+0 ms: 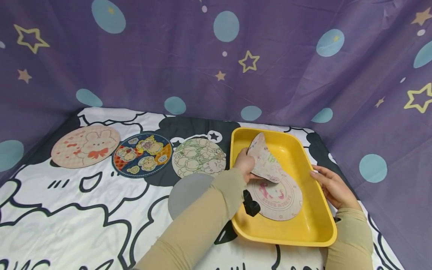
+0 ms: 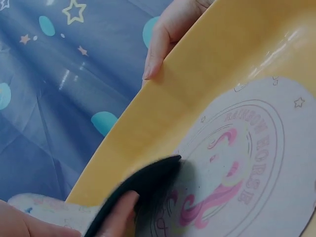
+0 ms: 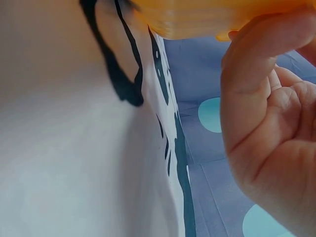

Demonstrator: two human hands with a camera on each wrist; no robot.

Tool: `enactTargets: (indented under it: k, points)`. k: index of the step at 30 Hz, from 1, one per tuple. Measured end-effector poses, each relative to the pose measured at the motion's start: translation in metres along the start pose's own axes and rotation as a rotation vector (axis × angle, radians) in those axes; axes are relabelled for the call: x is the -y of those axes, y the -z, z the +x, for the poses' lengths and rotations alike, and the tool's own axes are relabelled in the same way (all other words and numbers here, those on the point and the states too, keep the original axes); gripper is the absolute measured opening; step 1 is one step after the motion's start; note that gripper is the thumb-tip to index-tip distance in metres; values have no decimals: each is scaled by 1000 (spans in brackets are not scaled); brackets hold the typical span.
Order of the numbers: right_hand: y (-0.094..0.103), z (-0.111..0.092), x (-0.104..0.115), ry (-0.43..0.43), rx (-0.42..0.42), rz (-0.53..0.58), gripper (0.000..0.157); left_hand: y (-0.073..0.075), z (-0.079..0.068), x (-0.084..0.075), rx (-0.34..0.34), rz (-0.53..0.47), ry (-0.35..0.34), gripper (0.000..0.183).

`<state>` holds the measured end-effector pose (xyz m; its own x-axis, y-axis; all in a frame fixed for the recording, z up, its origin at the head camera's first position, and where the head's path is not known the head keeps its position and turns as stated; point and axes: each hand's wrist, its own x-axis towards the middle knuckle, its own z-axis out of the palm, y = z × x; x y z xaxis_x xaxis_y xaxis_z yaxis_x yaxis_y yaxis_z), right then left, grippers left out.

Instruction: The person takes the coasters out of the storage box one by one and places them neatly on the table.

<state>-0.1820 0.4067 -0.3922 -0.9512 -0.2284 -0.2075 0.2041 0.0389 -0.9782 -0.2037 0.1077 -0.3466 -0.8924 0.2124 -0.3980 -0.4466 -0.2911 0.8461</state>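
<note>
My left hand [image 1: 245,164] grips a thin round mat [image 1: 264,159], bent over on itself, inside a yellow tray [image 1: 297,234]. The mat has a pale printed face; its dark underside shows in the left wrist view, with a finger against it. Just below it, a flat round mat [image 1: 276,200] with a pink horse print and "Rainbow Horse" lettering lies on the tray floor, partly covered. At the tray's right wall, my right hand [image 1: 335,187] holds the rim from outside. Its fingers [image 3: 247,94] bend up against the yellow plastic in the right wrist view.
Left of the tray lie a pale green flower mat [image 1: 199,155], a dark blue cartoon mat [image 1: 143,154] and a pink rabbit mat [image 1: 87,146]. A plain grey disc [image 1: 185,193] is partly behind the left sleeve. A purple curtain [image 1: 189,56] hangs behind the black-and-white cloth.
</note>
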Motion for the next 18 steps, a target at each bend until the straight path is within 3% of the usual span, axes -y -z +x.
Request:
enactTargets:
  k: [6,18]
  points:
    - [0,0,-1,3,1,-13,19,-1,10,6,-11,-2,-31,51]
    - [0,1,-3,11,-3,-16,19,-4,16,5,32,-170,-46,58]
